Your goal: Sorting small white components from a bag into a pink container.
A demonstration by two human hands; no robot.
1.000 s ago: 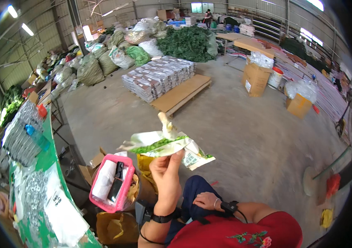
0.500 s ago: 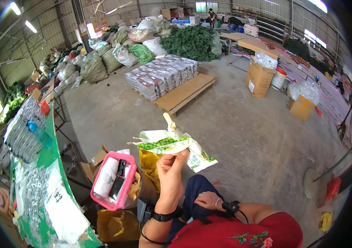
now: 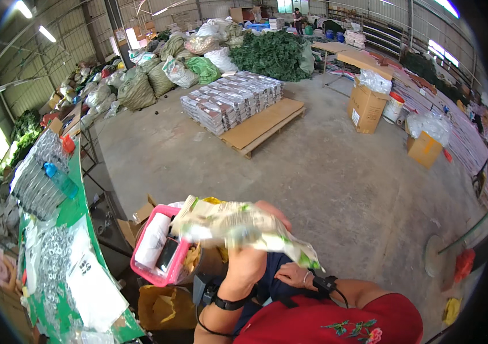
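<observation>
My left hand (image 3: 247,266) is raised in front of me, closed round a pale green-and-white snack wrapper (image 3: 221,221). The wrapper is crumpled, tilted and smeared by motion. No stick shows from it now. My right hand (image 3: 293,274) lies on my dark-trousered thigh, fingers loosely stretched, nothing visible in it. Beyond the wrapper's left end is a pink plastic basket (image 3: 183,256) with a white roll (image 3: 154,241) and a dark phone-like object (image 3: 168,254) inside.
A green table (image 3: 77,215) at the left bears metal parts, white sheets and a blue bottle (image 3: 60,180). A pallet (image 3: 267,126) with stacked packs stands ahead. Cartons (image 3: 367,109) are at the right, sacks (image 3: 135,90) behind. One person (image 3: 297,22) stands far off.
My left hand has turned and lowered the wrapper towards me, and the pale stick-like piece above it is no longer visible. My right hand stays on my thigh. The view has shifted slightly.
</observation>
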